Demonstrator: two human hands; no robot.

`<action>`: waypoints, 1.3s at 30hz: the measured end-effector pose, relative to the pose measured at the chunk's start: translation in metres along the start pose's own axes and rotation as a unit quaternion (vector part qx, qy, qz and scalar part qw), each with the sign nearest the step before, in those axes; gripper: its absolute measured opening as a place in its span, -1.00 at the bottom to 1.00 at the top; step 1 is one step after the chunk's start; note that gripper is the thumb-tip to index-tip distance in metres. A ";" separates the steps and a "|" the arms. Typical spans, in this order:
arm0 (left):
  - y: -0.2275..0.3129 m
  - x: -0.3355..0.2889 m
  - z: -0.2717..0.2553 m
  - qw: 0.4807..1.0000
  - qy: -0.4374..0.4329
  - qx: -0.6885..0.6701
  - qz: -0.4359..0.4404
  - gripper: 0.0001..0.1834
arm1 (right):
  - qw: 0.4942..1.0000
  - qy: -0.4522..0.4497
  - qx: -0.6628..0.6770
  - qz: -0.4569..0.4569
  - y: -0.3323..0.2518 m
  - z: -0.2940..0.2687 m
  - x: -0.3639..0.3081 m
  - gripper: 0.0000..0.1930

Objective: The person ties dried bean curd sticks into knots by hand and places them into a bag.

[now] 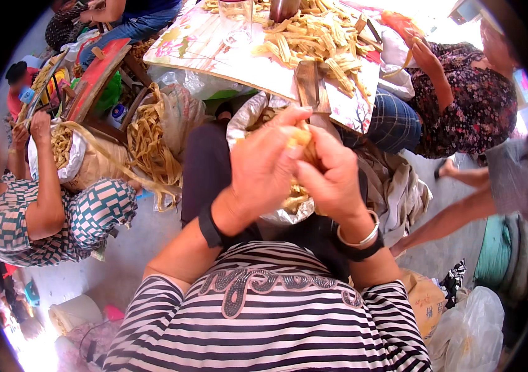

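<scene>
I'm watching two bare hands working over a silver-lined sack, near the counter. The left hand and right hand are both gripping a small yellow piece, fingers pressing it from either side; much of it is hiding behind them, so I'm not getting its full shape. Going by the dry-looking strips piled on the counter, I'm judging it light, fibrous, bendy rather than stiff, not slippery, probably splitting lengthwise under hard pulling. I'm favouring a fingertip pinch near each end, squeezing gently, avoiding sharp twisting.
</scene>
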State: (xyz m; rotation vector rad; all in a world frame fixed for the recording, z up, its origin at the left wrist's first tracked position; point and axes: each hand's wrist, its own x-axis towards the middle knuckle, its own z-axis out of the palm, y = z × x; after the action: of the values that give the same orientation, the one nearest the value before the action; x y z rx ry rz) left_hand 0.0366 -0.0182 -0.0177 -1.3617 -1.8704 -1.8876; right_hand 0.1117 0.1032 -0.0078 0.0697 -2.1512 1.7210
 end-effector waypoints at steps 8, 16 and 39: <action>0.005 -0.003 -0.001 0.937 -0.072 -0.069 -0.334 -0.56 | 0.979 0.071 0.130 0.138 0.005 0.002 -0.016 -0.84; 0.010 -0.015 0.003 0.988 -0.125 0.090 -0.012 -0.91 | 0.769 -0.143 0.503 0.368 0.023 -0.021 -0.032 -0.82; 0.039 -0.014 0.013 0.983 -0.100 0.130 -0.087 -0.85 | 0.756 -0.226 0.593 0.160 0.046 -0.047 -0.045 -0.68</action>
State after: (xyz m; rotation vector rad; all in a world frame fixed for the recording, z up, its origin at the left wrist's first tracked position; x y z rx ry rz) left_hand 0.0768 -0.0213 -0.0019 -1.3835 -2.3078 -1.5508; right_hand 0.1535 0.1501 -0.0570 0.5134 -0.9096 3.2605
